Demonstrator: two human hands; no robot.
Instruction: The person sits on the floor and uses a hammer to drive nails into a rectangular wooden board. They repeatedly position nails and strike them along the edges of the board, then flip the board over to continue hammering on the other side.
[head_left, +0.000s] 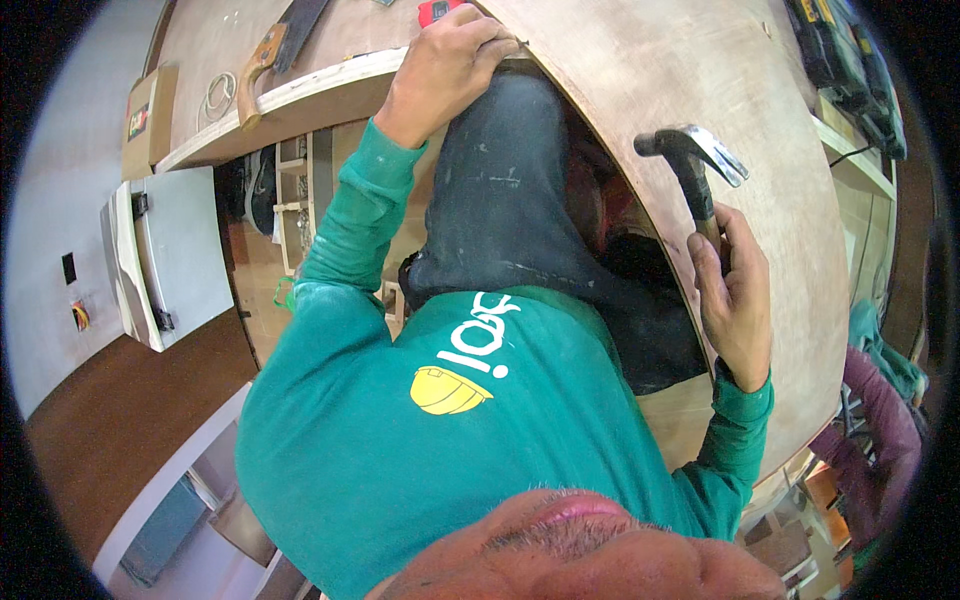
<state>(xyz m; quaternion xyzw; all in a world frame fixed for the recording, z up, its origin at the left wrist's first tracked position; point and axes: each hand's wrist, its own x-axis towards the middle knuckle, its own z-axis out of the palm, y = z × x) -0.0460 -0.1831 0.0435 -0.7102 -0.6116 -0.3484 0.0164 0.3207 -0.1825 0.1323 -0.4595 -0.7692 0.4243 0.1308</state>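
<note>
Hands, two: left hand [450, 72], upper centre, fingers bent together, whether gripping anything unclear; right hand [735, 295], right of centre, closed around a hammer [690, 178]. Plywood panel [800, 290], curved, right side. Handsaw [265, 58], wooden-handled, upper left. Hammer, claw-headed, above right hand. Tape measure [436, 12], red, top edge.

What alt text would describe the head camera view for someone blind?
A person's right hand holds a claw hammer over a pale plywood panel, while the left hand is at the edge of a wooden board. A wooden-handled saw lies to the left.
</note>
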